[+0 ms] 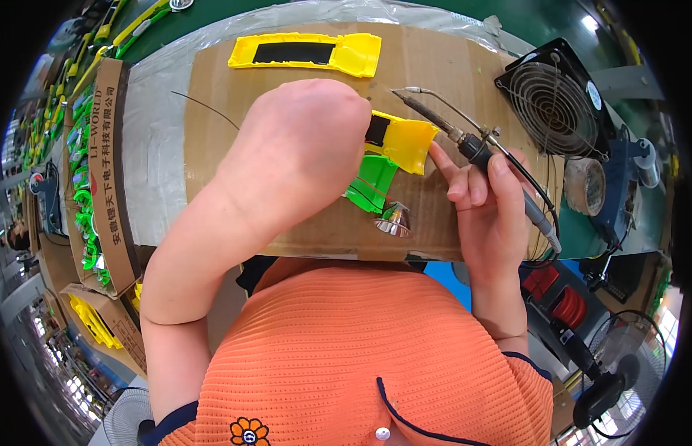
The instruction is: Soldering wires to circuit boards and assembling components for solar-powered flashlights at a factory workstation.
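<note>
My right hand (495, 201) grips a soldering iron (476, 152), whose bare tip points up and left. Its outstretched index finger touches the edge of a yellow plastic housing (407, 143) with a black panel. Bent over the left end of that housing is my left hand (309, 126), closed, its fingers hidden beneath it. A thin dark wire (205, 101) runs out from behind the left forearm; whether that hand holds it is hidden. Below the housing lie a green plastic piece (377, 182) with thin red and dark wires and a shiny reflector cup (394, 221).
Another yellow housing (353, 56) lies at the far side of the cardboard sheet (450, 59). A box (112, 178) of green parts stands at left, with yellow parts (95, 321) below. A black fan (554, 100) and tape roll (585, 186) stand at right.
</note>
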Available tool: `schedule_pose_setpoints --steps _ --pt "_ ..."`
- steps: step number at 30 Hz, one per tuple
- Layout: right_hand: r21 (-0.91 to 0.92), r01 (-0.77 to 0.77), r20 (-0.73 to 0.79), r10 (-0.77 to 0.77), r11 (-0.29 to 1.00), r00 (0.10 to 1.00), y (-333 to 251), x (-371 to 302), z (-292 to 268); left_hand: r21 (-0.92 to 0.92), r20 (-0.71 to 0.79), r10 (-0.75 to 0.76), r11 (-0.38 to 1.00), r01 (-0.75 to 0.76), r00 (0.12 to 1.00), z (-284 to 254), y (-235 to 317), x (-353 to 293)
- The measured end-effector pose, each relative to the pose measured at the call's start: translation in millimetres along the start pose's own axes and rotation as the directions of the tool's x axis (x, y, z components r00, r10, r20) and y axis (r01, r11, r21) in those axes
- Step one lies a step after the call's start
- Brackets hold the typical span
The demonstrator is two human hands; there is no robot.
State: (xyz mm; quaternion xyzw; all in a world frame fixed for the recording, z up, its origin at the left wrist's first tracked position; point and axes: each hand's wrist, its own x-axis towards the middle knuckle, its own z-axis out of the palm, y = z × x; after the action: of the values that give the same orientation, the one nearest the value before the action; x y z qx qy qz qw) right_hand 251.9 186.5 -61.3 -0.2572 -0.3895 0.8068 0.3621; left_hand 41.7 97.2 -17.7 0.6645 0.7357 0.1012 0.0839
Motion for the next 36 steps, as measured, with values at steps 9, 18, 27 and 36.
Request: schedule_pose_setpoints --steps 9,18,27,36 --pt "0.047 0.042 0.004 -0.042 0.998 0.999 -4.1 -14.2 -8.2 -0.062 -0.032 0.012 0.998 -0.014 0.999 -4.1 -5.3 -6.7" --pt "-0.040 0.030 -0.050 -0.032 0.999 0.998 -5.3 -40.8 -13.8 0.351 -0.109 -0.465 0.809 0.472 0.878 -34.6 -38.4 -69.7" --pt "-0.067 0.029 0.058 -0.025 0.997 0.998 8.5 -52.7 -0.9 -0.317 -0.342 0.126 0.917 -0.241 0.931 -10.5 -46.3 -69.6" --pt "-0.124 -0.033 0.019 0.036 0.992 0.999 9.0 -58.4 6.5 -0.179 -0.213 0.368 0.896 -0.406 0.905 -10.3 -44.4 -59.5"
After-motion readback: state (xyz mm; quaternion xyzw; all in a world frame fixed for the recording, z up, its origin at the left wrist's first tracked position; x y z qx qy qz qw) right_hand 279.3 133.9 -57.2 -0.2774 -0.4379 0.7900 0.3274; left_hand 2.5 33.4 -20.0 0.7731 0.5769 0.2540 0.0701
